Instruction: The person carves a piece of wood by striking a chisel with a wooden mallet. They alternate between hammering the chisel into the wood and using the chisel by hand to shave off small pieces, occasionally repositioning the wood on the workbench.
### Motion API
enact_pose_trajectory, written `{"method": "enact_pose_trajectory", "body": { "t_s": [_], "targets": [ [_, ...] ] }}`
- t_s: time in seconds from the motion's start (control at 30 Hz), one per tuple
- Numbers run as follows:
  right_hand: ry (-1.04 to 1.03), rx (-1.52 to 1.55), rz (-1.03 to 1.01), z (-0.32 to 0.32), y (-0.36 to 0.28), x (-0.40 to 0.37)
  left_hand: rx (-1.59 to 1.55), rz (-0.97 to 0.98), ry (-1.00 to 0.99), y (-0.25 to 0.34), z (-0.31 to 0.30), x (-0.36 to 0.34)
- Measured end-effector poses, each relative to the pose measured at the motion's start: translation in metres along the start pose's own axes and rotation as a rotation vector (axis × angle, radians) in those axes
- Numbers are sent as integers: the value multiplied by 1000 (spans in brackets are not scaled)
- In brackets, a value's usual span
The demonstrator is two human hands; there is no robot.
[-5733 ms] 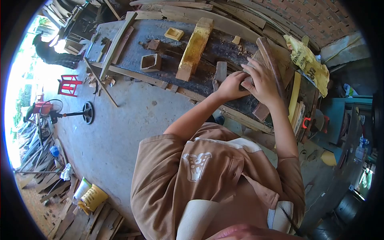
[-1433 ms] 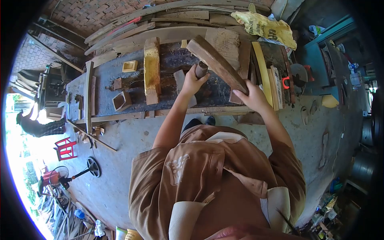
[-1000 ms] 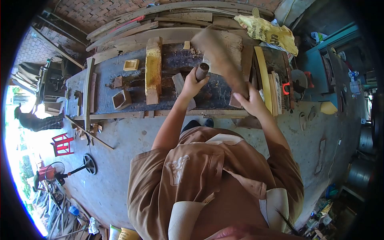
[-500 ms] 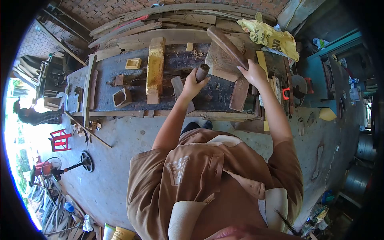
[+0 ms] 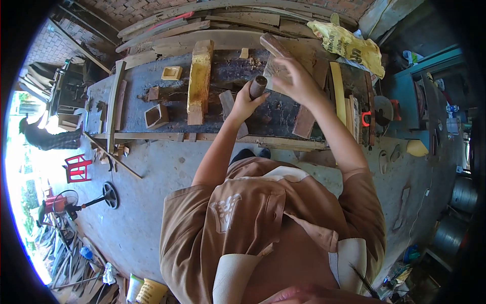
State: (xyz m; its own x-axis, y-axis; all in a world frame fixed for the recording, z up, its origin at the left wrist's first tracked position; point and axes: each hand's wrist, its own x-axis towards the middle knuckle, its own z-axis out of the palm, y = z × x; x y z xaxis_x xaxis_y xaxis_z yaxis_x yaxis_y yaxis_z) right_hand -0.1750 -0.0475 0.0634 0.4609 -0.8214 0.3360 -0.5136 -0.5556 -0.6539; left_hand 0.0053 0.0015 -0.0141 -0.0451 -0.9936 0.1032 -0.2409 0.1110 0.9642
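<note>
My left hand [image 5: 244,107] is closed around a dark, round wooden handle [image 5: 258,87], its blunt end pointing up. Whatever the handle joins below is hidden by the hand. To the right, my right hand [image 5: 298,86] has its fingers stretched apart. It is over a thick brown wooden stick [image 5: 275,45], covering the stick's near part, and I see no firm grip on it. A wide wooden board [image 5: 276,68] lies beneath that hand, largely covered. Close to my forearm a reddish-brown wood block [image 5: 304,121] rests on the dark bench.
A long yellowish beam [image 5: 198,83] lies across the dark workbench [image 5: 172,121]. Left of it are a small yellow wooden box [image 5: 171,73] and an open wooden box [image 5: 156,116]. A yellow sack [image 5: 349,43] and stacked planks [image 5: 243,23] line the back. Another person [image 5: 48,134] bends at far left.
My right hand has moved left along the stick and its fingers have spread from their grip. My left hand keeps the handle in nearly the same place.
</note>
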Motion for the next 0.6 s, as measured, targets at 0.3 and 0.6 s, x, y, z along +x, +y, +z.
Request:
{"method": "enact_pose_trajectory", "body": {
  "t_s": [0.3,0.6],
  "targets": [
    [-18,355,35,65,-18,3,189,-99,-125,-50,-28,-13],
    [110,325,95,60,5,-15,828,-614,-280,-114,-31,-75]
  ]
}}
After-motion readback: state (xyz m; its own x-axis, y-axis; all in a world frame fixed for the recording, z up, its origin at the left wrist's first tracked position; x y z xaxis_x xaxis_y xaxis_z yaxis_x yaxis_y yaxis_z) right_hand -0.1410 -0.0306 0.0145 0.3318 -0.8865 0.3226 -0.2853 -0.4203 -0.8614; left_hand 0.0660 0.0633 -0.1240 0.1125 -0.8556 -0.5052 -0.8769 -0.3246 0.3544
